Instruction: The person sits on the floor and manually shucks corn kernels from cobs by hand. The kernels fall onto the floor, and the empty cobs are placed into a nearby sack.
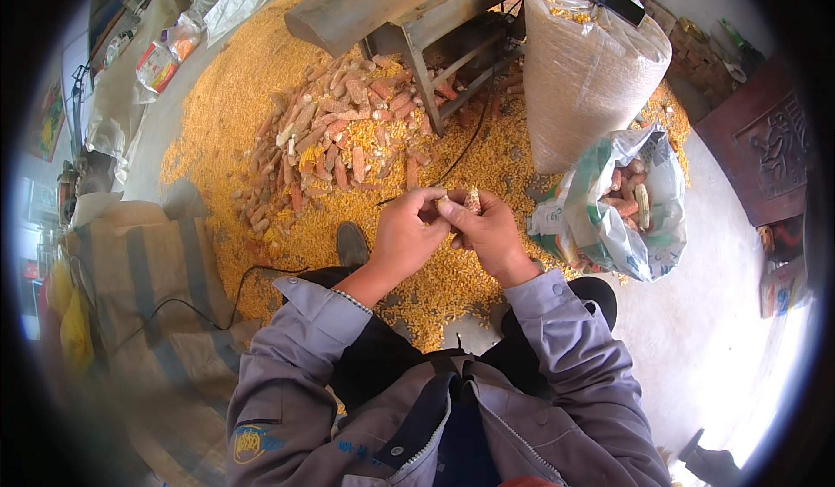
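My left hand (412,234) and my right hand (489,234) meet in front of me, above kernels spread on the floor. The right fingers are wrapped around a corn cob (472,200), whose tip sticks up past the thumb. Between my left fingertips and the right thumb is a small pale corn piece (442,199); the fingers hide most of it. Beyond the hands lies a heap of corn cobs (339,128), mostly stripped and reddish, on loose yellow kernels (215,115).
A metal machine (391,4) with a chute stands over the heap. To the right are a tall full sack (587,89) bearing a black object (614,2) and an open plastic bag (587,206) of cobs. A black cable (241,285) crosses striped sacking (150,272) at left.
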### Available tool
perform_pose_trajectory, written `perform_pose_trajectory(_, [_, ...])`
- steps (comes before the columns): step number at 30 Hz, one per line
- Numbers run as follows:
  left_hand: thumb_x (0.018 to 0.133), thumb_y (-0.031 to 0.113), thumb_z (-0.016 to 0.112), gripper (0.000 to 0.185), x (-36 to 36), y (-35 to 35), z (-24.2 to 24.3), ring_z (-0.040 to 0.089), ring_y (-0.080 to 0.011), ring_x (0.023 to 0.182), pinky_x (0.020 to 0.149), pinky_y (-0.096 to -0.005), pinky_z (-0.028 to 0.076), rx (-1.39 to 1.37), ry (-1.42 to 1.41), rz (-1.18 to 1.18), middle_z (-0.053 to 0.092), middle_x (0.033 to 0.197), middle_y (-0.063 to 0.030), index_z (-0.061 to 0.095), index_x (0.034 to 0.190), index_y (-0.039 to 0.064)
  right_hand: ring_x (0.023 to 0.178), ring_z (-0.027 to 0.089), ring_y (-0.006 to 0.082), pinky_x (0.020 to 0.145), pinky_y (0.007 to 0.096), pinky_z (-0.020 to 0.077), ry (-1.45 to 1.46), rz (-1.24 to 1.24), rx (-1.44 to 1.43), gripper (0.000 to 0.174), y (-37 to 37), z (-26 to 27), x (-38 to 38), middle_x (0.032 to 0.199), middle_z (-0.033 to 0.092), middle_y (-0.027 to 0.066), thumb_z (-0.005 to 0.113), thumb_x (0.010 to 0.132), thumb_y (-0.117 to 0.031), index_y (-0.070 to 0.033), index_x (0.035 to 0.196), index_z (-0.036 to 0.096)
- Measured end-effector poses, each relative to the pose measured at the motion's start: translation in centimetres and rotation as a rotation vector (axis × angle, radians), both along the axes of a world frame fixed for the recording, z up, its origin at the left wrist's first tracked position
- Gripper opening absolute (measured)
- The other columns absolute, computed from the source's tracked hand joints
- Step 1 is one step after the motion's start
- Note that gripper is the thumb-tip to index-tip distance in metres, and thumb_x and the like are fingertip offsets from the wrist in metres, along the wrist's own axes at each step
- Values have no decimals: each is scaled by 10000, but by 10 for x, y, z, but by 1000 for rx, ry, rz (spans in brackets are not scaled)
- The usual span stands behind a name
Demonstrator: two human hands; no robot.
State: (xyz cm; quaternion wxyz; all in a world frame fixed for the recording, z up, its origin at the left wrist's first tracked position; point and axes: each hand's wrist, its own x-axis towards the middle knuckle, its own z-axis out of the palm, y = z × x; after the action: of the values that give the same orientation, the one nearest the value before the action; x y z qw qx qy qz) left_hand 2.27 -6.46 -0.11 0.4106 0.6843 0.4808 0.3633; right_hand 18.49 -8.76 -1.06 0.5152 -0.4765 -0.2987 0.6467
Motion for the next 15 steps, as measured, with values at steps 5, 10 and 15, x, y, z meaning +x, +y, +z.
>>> perform_pose_trajectory(5, [904, 60, 768, 299, -3, 0, 0, 728, -224, 817, 740, -337, 584, 59, -19, -53, 736, 972, -160, 704, 1179, -36, 571, 617, 102, 508, 226, 489, 26, 44, 41, 264, 0, -4, 5, 789, 689, 38, 730, 1019, -259, 1, 1034, 691])
perform_pose_trajectory(10, [897, 66, 776, 314, -8, 1, 0, 713, -237, 835, 754, -354, 574, 86, 15, -81, 718, 965, -158, 710, 1190, -28, 566, 634, 124, 497, 234, 479, 127, 36, -4, 265, 2, -13, 11, 770, 694, 52, 706, 1034, -277, -16, 995, 683])
perform_pose_trajectory(15, [861, 71, 795, 304, -5, 0, 2, 712, -258, 839, 751, -360, 571, 198, 40, -23, 716, 962, -153, 720, 1146, -4, 567, 627, 115, 499, 235, 487, 137, 18, -48, 298, 3, -8, 9, 769, 693, 45, 715, 1029, -305, -11, 993, 689])
